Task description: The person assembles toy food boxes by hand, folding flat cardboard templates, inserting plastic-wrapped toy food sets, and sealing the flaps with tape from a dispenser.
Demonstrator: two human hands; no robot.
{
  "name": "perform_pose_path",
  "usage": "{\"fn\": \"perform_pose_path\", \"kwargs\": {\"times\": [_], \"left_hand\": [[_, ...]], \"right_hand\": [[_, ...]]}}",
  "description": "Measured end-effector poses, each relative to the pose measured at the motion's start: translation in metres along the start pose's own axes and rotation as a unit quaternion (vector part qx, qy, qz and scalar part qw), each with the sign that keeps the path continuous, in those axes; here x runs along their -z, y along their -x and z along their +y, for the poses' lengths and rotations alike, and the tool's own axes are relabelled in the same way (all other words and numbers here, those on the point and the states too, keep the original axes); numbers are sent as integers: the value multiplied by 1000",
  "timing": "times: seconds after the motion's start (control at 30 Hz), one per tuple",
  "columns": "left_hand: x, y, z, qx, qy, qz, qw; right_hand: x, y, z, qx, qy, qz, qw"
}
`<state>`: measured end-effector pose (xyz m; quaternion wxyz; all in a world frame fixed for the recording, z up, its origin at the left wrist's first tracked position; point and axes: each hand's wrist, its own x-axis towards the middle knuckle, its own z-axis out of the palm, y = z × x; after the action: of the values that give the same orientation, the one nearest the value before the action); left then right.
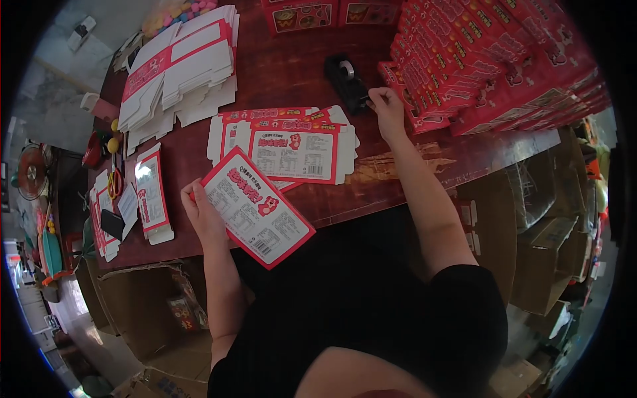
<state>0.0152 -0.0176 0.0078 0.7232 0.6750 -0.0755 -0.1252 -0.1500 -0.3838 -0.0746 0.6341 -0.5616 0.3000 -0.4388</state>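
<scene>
My left hand (204, 215) grips a red-edged printed carton (257, 207) by its left side, tilted above the table's front edge. Its printed panel with a pink bear and a barcode faces up. At the front end of a black tape dispenser (347, 81), my right hand (387, 109) pinches with thumb and forefinger; whether a piece of tape is between them is too small to tell. Flat, unfolded cartons (295, 151) lie overlapping on the table between my hands, just beyond the held one.
A tall stack of red boxes (478, 66) stands at the right, beside the dispenser. White and red carton blanks (176, 73) are piled at the back left. Scissors (115, 182) and a dark phone-like object (112, 224) lie at the left. Cardboard boxes (152, 305) stand below the table edge.
</scene>
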Motion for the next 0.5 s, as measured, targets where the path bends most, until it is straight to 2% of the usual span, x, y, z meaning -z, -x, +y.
{"fn": "perform_pose_path", "kwargs": {"times": [0.03, 0.13, 0.27, 0.33, 0.37, 0.4, 0.47, 0.5], "left_hand": [[-1, 0, 0, -3, 0, 0, 1000], [-4, -1, -3, -7, 2, -17, 1000], [-9, -1, 3, -45, -43, -51, 997], [-9, -4, 2, -81, -82, -78, 990], [-14, 1, 13, -63, -64, -120, 989], [-18, 1, 18, -81, -111, -161, 977], [-23, -1, 27, -113, -205, -245, 941], [-27, 0, 36, -95, -221, -288, 927]], "right_hand": [[-2, 5, 3, -1, -59, 17, 998], [-2, 15, 15, -153, -195, 48, 968], [-12, 40, 2, -196, -147, 72, 967], [-29, 59, -28, -160, -121, -54, 978], [-37, 68, -42, -143, -107, -118, 977], [-47, 77, -57, -94, -45, -208, 973], [-66, 96, -89, -55, -4, -341, 938], [-78, 106, -106, -33, 16, -377, 925]]}}
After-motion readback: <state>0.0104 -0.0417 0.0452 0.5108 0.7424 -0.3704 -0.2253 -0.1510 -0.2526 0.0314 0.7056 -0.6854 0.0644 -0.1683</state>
